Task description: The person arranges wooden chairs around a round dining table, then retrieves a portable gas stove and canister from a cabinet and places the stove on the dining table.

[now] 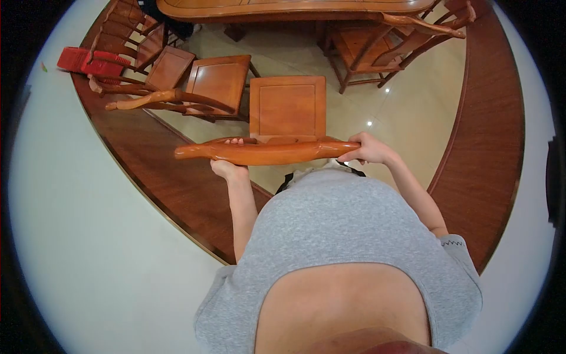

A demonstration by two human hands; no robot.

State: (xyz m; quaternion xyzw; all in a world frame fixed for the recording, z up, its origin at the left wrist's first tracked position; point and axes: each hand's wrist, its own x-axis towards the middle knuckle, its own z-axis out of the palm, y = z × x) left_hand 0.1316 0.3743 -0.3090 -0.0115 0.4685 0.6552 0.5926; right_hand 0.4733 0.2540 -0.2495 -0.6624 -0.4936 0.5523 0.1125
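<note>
A wooden chair stands right in front of me, its square seat (288,107) beyond its curved top rail (277,154). My left hand (231,167) is wrapped round the rail left of its middle, with fingertips showing on the far side. At the rail's right end, my right hand (367,148) is closed round the wood, its fingers curled over the tip. The chair's legs are hidden beneath the seat and rail.
A long wooden table (295,8) spans the top. Several chairs stand at the left, the nearest with a square seat (217,78); another chair (368,50) is at the right. A red plastic object (94,63) lies far left. Dark wooden borders (480,147) edge the tiled floor.
</note>
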